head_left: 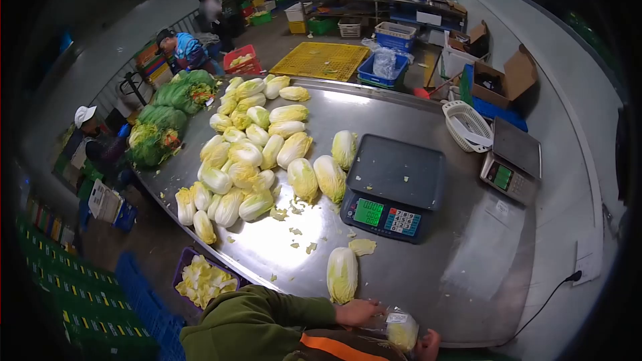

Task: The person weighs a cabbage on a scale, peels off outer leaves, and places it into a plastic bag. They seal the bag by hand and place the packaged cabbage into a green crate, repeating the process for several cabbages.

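Observation:
At the table's front edge lies a napa cabbage in a clear plastic bag (401, 331) with a white label. My left hand (361, 312) grips the bag's left side with its fingertips. On the other side, my right hand (428, 345) has its fingers curled at the bag's right end. An unbagged napa cabbage (342, 275) lies just beyond my left hand, beside a loose leaf (362, 247). Farther off, a digital scale (400, 174) has nothing but small leaf scraps on its platform.
Many napa cabbages (244, 154) are heaped at the table's left, near green net sacks (164, 117). Clear plastic bags (491, 244), a second scale (511, 157) and a white basket (466, 126) occupy the right. A purple crate (179, 274) of leaves stands left. Co-workers are at left and back.

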Motion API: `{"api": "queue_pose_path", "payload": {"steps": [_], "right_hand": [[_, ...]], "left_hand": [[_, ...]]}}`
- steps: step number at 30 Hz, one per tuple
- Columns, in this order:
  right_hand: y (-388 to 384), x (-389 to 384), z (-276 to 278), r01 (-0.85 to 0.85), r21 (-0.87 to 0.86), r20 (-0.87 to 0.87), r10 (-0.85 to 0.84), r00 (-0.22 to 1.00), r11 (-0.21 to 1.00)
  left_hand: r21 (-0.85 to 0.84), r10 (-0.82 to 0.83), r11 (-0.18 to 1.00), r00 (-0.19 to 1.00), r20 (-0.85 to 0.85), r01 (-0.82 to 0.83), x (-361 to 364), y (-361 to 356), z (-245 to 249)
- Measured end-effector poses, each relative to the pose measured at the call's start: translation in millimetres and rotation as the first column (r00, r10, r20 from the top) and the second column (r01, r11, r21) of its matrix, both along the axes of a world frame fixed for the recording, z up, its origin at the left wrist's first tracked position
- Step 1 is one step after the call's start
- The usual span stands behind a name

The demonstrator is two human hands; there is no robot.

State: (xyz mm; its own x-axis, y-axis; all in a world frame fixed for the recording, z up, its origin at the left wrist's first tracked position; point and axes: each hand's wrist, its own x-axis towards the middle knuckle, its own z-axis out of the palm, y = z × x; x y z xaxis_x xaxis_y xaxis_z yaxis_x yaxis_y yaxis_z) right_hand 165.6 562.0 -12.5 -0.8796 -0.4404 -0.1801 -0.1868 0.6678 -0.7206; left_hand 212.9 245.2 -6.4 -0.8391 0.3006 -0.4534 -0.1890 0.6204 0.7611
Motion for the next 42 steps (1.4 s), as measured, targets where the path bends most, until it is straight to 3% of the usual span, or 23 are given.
{"api": "queue_pose_path", "payload": {"steps": [1,3,5,6,7,8,9,11,13,16,18,20,24,27,28,30,32,33,34,38,39,41,42], "right_hand": [[-8,0,15,-0.138,0.02,-0.287,0.138,0.948,0.99],[-7,2,25,-0.317,0.273,-0.502,0.416,0.759,0.908],[25,20,-87,-0.243,0.422,-0.528,0.454,0.717,0.873],[17,28,-75,-0.273,0.151,-0.323,0.308,0.895,0.95],[-1,22,-40,-0.341,0.131,-0.308,0.366,0.878,0.931],[-17,14,8,-0.282,-0.126,-0.22,0.25,0.943,0.951],[-11,19,-41,-0.177,-0.335,-0.238,0.099,0.966,0.925],[-17,21,-18,-0.067,-0.324,-0.162,0.015,0.987,0.944],[-12,43,-42,0.331,-0.45,0.206,-0.265,0.942,0.829],[1,59,1,0.589,-0.339,0.501,-0.389,0.773,0.733],[-7,77,-3,0.746,-0.643,0.695,-0.277,0.664,0.173],[-9,92,-6,0.653,-0.596,0.758,-0.057,0.65,-0.467],[39,163,5,0.546,-0.533,0.745,-0.052,0.665,-0.646],[105,218,28,0.455,-0.529,0.849,-0.441,0.291,-0.716],[136,239,38,0.515,-0.603,0.772,-0.609,0.184,-0.609],[184,257,82,0.675,-0.633,0.302,-0.924,-0.233,-0.378],[240,278,71,0.833,-0.438,-0.328,-0.803,-0.498,-0.338],[265,286,66,0.874,-0.181,-0.601,-0.653,-0.461,-0.451],[288,291,59,0.87,-0.047,-0.642,-0.653,-0.402,-0.49],[368,287,21,0.792,0.366,-0.549,-0.801,-0.241,-0.489],[387,284,7,0.794,0.376,-0.54,-0.809,-0.231,-0.478],[423,283,-32,0.838,0.359,-0.164,-0.912,-0.377,-0.411],[453,304,-99,0.897,0.138,-0.049,-0.908,-0.417,-0.42]], "left_hand": [[0.003,-0.016,1.0,1.0,-0.001,0.016,-2,-4,-7],[-0.219,-0.396,0.918,0.807,-0.438,0.332,-4,-14,-36],[-0.036,-0.313,0.93,0.733,-0.604,0.367,-8,-15,-78],[0.015,-0.332,0.907,0.737,-0.589,0.421,-14,-18,-71],[0.074,-0.378,0.862,0.734,-0.563,0.501,-29,-23,-60],[0.17,-0.343,0.855,0.78,-0.524,0.49,-36,-20,-65],[0.299,-0.347,0.803,0.812,-0.469,0.516,-45,-19,-67],[0.636,-0.249,0.764,0.959,0.136,0.108,-61,-12,-60],[0.452,-0.317,0.844,0.948,-0.012,0.288,-111,-2,-40],[0.484,-0.274,0.865,0.933,0.234,0.133,-137,47,6],[0.618,-0.328,0.779,0.771,0.546,-0.105,-143,79,15],[0.678,-0.44,0.73,0.703,0.559,-0.082,-129,116,44],[0.779,-0.569,0.621,0.636,0.521,-0.083,-82,187,82],[0.727,-0.473,0.686,0.736,0.484,-0.038,-63,225,64],[0.708,-0.433,0.697,0.717,0.546,-0.118,-61,235,52],[0.64,-0.328,0.761,0.788,0.521,-0.107,-48,254,35],[0.563,-0.18,0.815,0.866,0.466,-0.134,-39,271,25],[0.558,-0.18,0.819,0.865,0.468,-0.131,-37,276,20],[0.557,-0.174,0.822,0.877,0.447,-0.121,-34,282,14],[0.487,-0.084,0.861,0.902,0.423,-0.148,-21,306,12],[0.472,-0.056,0.866,0.907,0.417,-0.164,-18,310,10],[0.434,-0.025,0.885,0.915,0.403,-0.167,-15,316,5],[0.424,-0.004,0.888,0.919,0.394,-0.178,-15,316,4]]}}
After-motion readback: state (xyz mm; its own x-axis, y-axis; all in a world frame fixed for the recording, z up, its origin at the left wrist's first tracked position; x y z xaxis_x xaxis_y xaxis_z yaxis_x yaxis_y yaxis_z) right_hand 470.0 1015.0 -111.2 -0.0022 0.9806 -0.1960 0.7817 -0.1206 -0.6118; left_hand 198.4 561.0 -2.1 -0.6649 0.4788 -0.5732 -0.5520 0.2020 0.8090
